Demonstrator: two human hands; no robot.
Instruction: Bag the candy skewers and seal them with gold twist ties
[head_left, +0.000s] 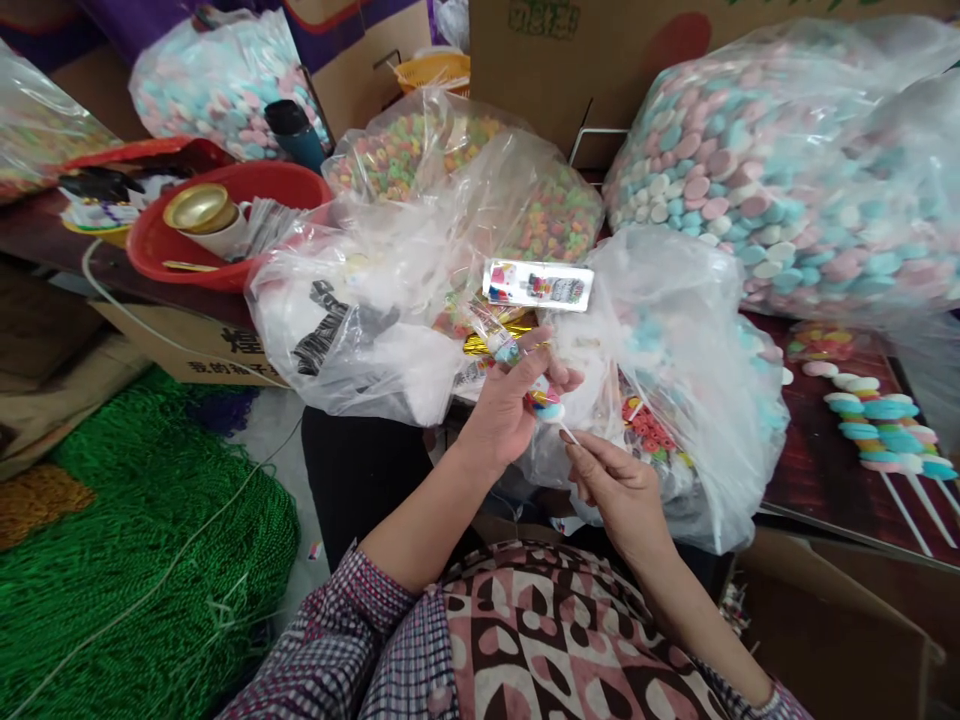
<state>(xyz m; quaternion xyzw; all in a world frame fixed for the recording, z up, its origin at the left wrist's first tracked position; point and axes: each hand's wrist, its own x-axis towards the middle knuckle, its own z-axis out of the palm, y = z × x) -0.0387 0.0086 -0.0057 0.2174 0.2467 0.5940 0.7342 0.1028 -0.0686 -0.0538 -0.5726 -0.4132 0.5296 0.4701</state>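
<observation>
Left hand (504,412) pinches a small clear-wrapped candy skewer (541,398) steady — right hand (616,487) nips its thin white stick (568,434), grip pressed together, over open clear bags (675,400).

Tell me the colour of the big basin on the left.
Red: the basin holds a gold lid, best seen in the head view.

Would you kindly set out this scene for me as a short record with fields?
left hand: the left hand grips a candy skewer in a clear wrapper with a printed header card
right hand: the right hand pinches the skewer's white stick
behind the hands: clear bags of pastel candy discs and mixed coloured candy
left side: red basin, green cord heap
right side: finished skewers on a dark table
</observation>
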